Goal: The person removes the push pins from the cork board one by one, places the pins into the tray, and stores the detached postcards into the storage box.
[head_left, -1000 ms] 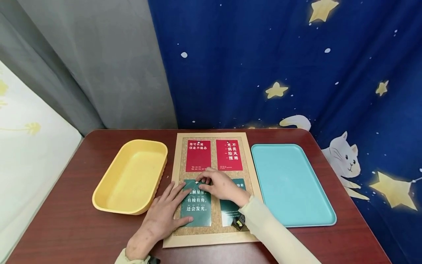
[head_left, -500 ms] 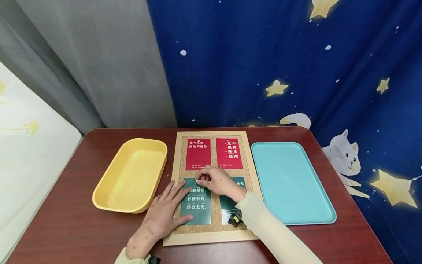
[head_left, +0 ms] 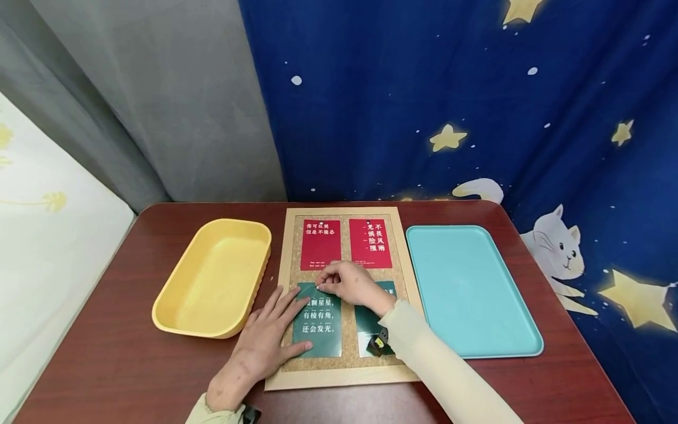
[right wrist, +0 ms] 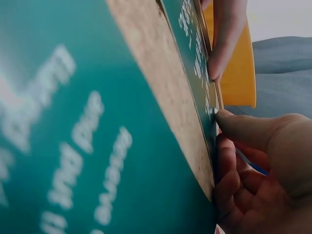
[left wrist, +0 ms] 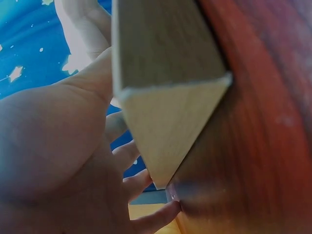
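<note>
Between yellow oblong basin (head_left: 214, 285) and turquoise rectangular tray (head_left: 472, 291), spread left hand (head_left: 265, 340) touches green card (head_left: 322, 323); right hand (head_left: 354, 284) pinches white pin (right wrist: 214, 111).

“还会发光” on left green card (head_left: 324, 323)

Corkboard (head_left: 348, 330) matt and granular, its frame (head_left: 339, 377) pale smooth wood; green cards (head_left: 322, 323) and red cards (head_left: 320, 250) look like smooth coated paper, the green catching glare in the right wrist view. Tabletop (head_left: 106, 353) red-brown wood-look, polished, with a dull reflection. Yellow basin (head_left: 214, 288) and turquoise tray (head_left: 471, 294) smooth plastic, satin; grey curtain (head_left: 159, 88), star-printed blue curtain (head_left: 360, 118) and cream sleeve (head_left: 442, 362) matt cloth.
</note>
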Demonstrator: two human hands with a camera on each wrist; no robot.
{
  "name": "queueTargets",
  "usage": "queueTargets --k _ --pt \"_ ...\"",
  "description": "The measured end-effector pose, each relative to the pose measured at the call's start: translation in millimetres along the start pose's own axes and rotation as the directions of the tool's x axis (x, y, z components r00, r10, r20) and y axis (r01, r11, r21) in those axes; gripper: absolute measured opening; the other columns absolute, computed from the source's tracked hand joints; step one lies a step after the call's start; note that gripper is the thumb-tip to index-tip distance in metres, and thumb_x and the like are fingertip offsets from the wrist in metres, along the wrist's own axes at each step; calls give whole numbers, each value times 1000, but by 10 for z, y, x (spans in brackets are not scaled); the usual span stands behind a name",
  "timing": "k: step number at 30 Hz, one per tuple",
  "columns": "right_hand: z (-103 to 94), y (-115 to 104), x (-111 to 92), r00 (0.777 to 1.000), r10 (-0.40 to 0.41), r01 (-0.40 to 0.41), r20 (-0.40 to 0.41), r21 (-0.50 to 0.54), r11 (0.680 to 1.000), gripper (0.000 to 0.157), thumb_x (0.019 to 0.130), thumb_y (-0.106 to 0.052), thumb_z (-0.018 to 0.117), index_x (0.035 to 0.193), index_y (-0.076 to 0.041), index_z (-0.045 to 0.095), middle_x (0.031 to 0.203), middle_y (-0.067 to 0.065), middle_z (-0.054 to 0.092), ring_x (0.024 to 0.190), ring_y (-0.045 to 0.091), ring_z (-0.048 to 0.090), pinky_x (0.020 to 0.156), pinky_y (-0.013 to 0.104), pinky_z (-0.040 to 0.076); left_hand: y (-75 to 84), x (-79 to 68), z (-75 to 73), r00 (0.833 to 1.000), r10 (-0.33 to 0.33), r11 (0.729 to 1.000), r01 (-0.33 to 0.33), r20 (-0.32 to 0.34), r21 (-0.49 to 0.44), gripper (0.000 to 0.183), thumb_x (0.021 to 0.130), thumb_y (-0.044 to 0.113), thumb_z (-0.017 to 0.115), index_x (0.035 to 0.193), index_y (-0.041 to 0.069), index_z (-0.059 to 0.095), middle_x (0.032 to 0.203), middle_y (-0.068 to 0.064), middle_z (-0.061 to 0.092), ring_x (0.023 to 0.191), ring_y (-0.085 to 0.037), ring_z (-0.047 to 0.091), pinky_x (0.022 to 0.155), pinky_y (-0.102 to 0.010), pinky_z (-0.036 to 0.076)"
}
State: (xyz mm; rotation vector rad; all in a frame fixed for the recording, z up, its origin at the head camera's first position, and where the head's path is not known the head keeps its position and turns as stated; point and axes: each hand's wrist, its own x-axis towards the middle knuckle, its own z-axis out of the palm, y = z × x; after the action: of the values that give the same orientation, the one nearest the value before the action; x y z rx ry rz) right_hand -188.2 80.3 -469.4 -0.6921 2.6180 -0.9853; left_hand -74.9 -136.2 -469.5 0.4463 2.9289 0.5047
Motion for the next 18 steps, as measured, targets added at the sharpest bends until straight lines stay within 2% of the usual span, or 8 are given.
queueTargets --k 18 --pt "-43 46 33 998 10 -13 56 61 998 5 96 -22 77 99 -20 80 86 -6 66 73 10 55 66 21 45 1 2 1 1000 -5 1000 5 5 -19 83 88 58 75 159 28 44 172 0 31 163 -34 19 115 -66 38"
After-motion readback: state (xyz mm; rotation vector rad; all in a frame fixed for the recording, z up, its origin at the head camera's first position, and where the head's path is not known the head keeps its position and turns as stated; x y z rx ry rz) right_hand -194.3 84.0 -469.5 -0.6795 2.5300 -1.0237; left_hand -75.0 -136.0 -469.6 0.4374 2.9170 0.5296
